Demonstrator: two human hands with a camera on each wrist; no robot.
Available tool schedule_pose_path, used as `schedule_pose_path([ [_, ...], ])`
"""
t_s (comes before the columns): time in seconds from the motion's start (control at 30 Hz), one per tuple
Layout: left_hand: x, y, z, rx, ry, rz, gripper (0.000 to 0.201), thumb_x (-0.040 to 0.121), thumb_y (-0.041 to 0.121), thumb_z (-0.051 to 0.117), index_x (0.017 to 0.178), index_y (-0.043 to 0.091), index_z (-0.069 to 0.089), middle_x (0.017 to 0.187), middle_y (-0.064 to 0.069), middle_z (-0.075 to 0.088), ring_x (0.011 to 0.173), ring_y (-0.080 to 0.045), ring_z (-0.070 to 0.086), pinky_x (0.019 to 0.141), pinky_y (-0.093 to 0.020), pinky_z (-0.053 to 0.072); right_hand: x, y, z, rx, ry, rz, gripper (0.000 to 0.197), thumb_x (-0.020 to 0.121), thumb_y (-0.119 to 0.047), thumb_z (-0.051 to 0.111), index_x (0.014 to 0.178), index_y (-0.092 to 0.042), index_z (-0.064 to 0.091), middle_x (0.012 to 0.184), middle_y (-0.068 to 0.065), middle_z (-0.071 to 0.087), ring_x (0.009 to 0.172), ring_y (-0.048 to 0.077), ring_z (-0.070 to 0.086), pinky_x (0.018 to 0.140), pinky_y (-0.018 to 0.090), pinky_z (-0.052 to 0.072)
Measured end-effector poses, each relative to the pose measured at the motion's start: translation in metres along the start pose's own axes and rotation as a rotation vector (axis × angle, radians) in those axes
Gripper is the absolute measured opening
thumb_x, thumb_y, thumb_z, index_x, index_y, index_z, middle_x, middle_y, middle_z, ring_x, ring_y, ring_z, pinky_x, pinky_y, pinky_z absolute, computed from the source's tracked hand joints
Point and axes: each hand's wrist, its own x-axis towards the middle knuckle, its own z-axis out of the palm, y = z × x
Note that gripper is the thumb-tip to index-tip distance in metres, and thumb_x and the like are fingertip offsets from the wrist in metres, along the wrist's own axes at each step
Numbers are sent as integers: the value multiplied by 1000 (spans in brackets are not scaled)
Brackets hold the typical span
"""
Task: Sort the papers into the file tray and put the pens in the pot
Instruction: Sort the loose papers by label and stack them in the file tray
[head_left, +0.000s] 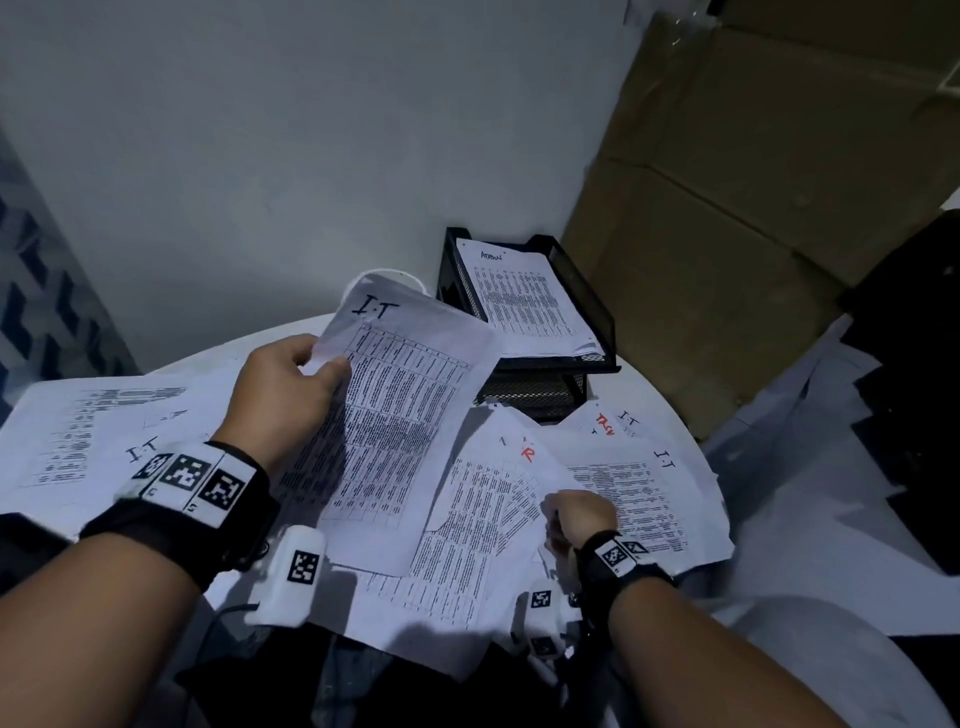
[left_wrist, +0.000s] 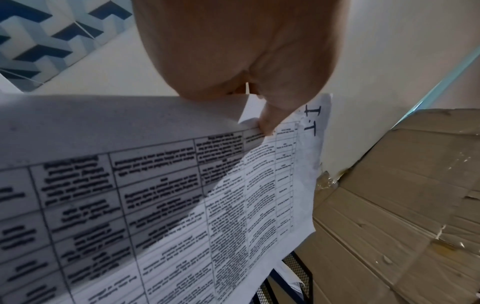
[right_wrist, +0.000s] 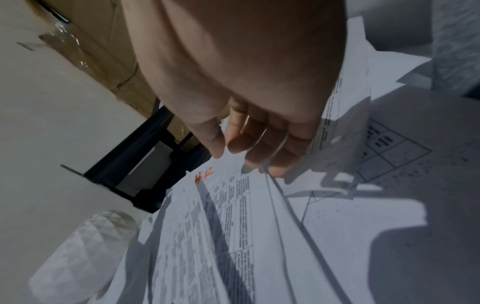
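Mid paper-sort: my left hand (head_left: 291, 384) pinches an "I.T" sheet (head_left: 400, 415) by its top edge, lifted just beside the file tray (head_left: 597, 312). My right hand (head_left: 579, 514) rests on the loose papers (head_left: 467, 545) on the surface, fingers curled; whether it grips anything I can't tell. Next, I reckon: slide sheet into the right tier. No pens or pot visible.

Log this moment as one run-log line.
left hand: pinches lifted white printed sheet marked I.T | right hand: fingers on loose sheets | black mesh file tray: holds papers | pens: unseen
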Motion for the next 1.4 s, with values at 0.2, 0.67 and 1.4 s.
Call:
schedule_pose_path([
  [0.2, -2, -2, 0, -9, -5, -5, 14, 98, 22, 66, 103, 13, 75, 92, 4, 77, 85, -18, 73, 74, -28, 52, -11, 6, -3, 136, 88, 50, 31, 69, -10, 71, 89, -3, 47, 63, 16, 60, 48, 23, 57, 48, 25, 43],
  [0.67, 3, -9, 0, 78, -35, 16, 18, 99, 20, 61, 86, 12, 70, 84, -2, 74, 77, -21, 66, 64, -27, 44, -11, -6, 5, 83, 78, -230, 40, 86, -4, 66, 53, -18, 47, 52, 5, 44, 49, 19, 41, 52, 24, 36],
  [1.4, -6, 3, 6, -149, 40, -49, 19, 100, 21, 59, 88, 19, 73, 69, 12, 74, 58, -3, 62, 60, -26, 49, -112, -134, -85, 816, 17, -667, 6, 100, -5, 56, 101, -11, 58, 82, -2, 75, 84, 20, 68, 85, 41, 55],
])
